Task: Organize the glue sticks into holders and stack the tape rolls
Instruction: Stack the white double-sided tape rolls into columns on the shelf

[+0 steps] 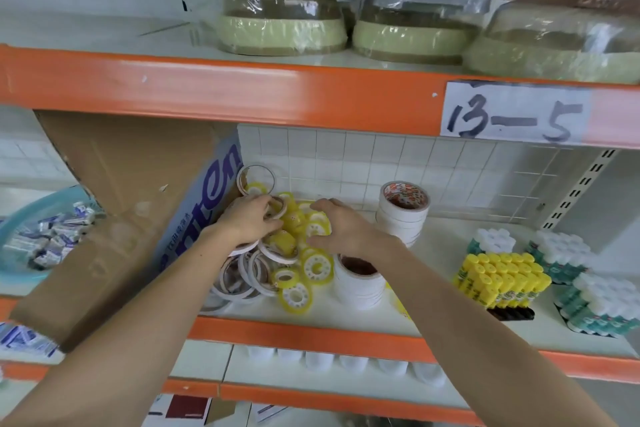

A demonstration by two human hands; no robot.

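Both hands reach into the middle shelf (433,253), into a loose pile (294,253) of tape rolls that lies against its back wall. The left hand (247,222) rests on the pile's left side, fingers curled over thin white rolls (273,213) at the pile's top; it seems to grip one, though blur hides just how the fingertips sit. The right hand (341,230) hovers over the pile's right side, fingers spread and bent, thumb low, closed on nothing; small yellow rolls (317,229) lie directly under its palm and between the two hands. More yellow rolls (296,296) and thin white rings (242,274) spill toward the shelf's front edge from the pile. Just right of the pile stands a white stack (360,282), under the right wrist, and a taller stack (401,215) stands behind it near the wall. Well right of the pile, yellow glue sticks (502,279) stand upright in a black holder (512,314), with white-capped sticks (557,255) packed beside them. Left of the pile leans a cardboard box (131,204).
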